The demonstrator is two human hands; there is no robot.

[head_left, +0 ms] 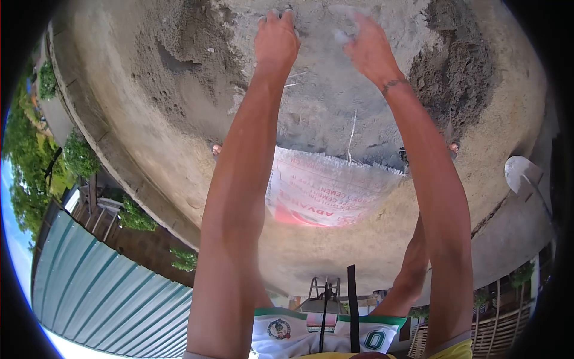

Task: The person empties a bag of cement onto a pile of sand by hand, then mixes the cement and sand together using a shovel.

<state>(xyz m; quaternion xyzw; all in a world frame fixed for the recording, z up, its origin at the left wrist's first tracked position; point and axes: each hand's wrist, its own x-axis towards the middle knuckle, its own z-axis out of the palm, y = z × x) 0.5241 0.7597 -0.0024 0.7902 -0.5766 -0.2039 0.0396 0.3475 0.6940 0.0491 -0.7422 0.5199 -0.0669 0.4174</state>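
Observation:
At the top of the head view my left hand (277, 40) is closed, its fingers curled down at the grey cement powder (326, 102); what they hold, if anything, is hidden. To its right my right hand (371, 52) hovers over or touches the same powder, its fingertips smeared by motion and pale with dust. Between my forearms lies a white and red printed cement bag (329, 188) with a frayed edge, against the near side of the powder. Pale strands lie on the powder.
Darker sand is heaped to the left (188, 66) and right (457, 72) of the powder. A shovel (521, 173) rests on the concrete at the right. A low concrete curb (113, 149) runs along the left, beyond which stands a corrugated metal roof (113, 269).

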